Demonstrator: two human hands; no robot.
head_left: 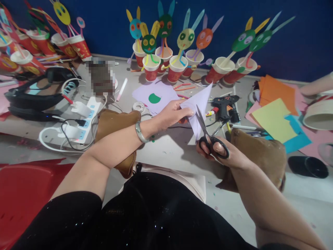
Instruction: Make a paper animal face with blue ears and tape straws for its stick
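My left hand [179,113] pinches a sheet of light purple paper [204,99] over the middle of the table. Fingers of my right hand [221,149] are through the black handles of a pair of scissors [204,128]. The scissor blades point up and lie against the purple paper, close to my left thumb. Behind my left hand lies more purple paper [140,91], with a green paper circle [154,98] on it. To the right of the blades rests a black glue gun [225,104].
Paper cups with rabbit-like paper heads [177,67] line the blue wall. At left are a white power strip [88,119] with cables and a black headset [36,90]. Coloured paper sheets [275,121], a brown cushion [257,156] and another person's arm [317,85] are at right.
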